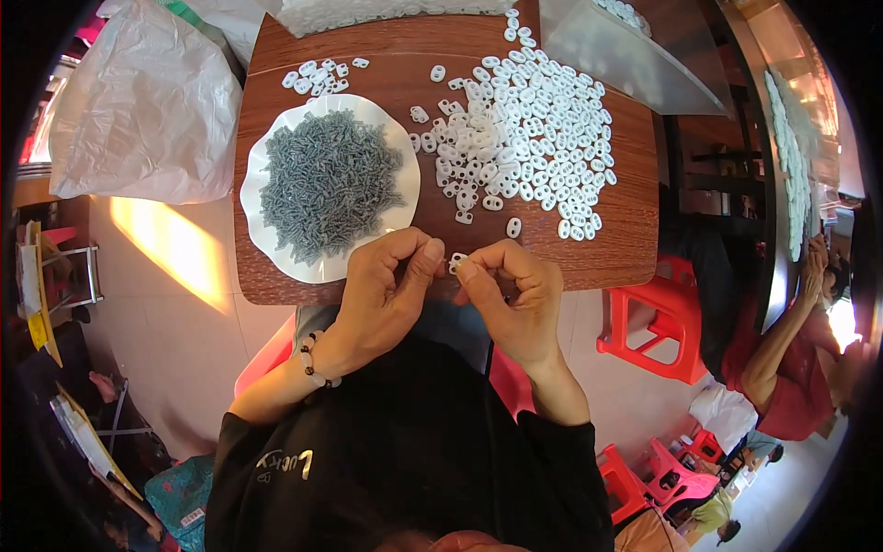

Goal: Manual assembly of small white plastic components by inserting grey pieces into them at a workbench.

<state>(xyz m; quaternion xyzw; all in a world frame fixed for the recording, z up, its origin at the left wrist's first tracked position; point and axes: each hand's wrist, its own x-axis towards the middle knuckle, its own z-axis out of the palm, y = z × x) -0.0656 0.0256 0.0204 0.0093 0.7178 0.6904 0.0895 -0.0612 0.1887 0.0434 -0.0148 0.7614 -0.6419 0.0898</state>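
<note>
My right hand (517, 296) pinches a small white plastic piece with two holes (456, 263) between thumb and fingertips, near the table's front edge. Close beside it, my left hand (391, 281) is closed, its thumb pressed against the index finger; whatever it grips is too small to make out. A beaded bracelet (313, 359) circles my left wrist. Just beyond that hand stands a white scalloped plate (253, 207), heaped with tiny grey, spring-like metal parts (331, 184). Many loose two-holed white pieces (543, 138) are spread over the table's right half.
The brown wooden table (423, 78) carries a smaller cluster of white pieces (317, 78) at far left. A translucent bin (635, 55) stands at far right, a white plastic sack (147, 101) at left. Red stools (658, 322) and another person (782, 368) are to the right.
</note>
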